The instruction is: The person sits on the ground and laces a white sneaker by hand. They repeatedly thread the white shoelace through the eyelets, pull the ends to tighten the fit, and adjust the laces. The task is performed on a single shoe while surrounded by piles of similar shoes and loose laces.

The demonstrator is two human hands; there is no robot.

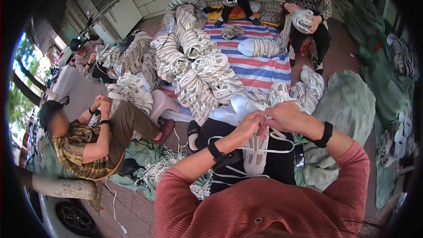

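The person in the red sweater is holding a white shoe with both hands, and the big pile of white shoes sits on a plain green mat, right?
Not quite. The left hand and right hand do hold the white shoe, as the head view shows. But the pile of white shoes lies on a mat striped red, white and blue, not plain green.

Both forearms enter from the lower edge in rust-red sleeves, each wrist bearing a black band. Left hand (248,125) and right hand (286,117) meet at centre, knuckles touching, fingers curled closed in a pinch.
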